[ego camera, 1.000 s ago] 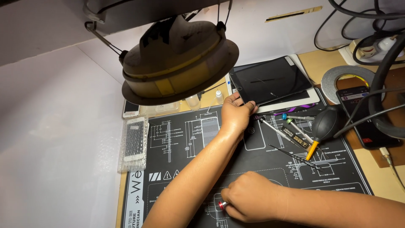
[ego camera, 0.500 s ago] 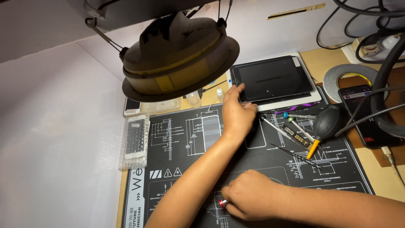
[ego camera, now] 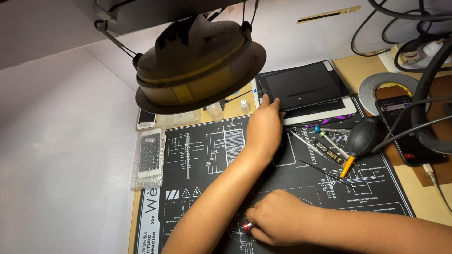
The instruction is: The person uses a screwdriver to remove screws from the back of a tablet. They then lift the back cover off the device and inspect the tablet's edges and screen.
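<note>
The left hand [ego camera: 264, 128], fingers extended, is touching the dark flat tablet [ego camera: 303, 85] while the right hand [ego camera: 278, 217], fisted, is gripping a red-tipped screwdriver [ego camera: 246, 226], which could slip and scratch.

A wooden bench [ego camera: 423, 207] carries a black work mat [ego camera: 207, 155], tape roll [ego camera: 387, 83] and phone [ego camera: 405, 127].

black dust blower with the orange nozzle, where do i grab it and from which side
Take the dust blower by its round black bulb, coming from above. The bulb is the widest, most exposed part and faces up. The orange nozzle points down-left toward the screwdrivers, and cables cross its right side, so those sides look cramped for a grip.
</note>
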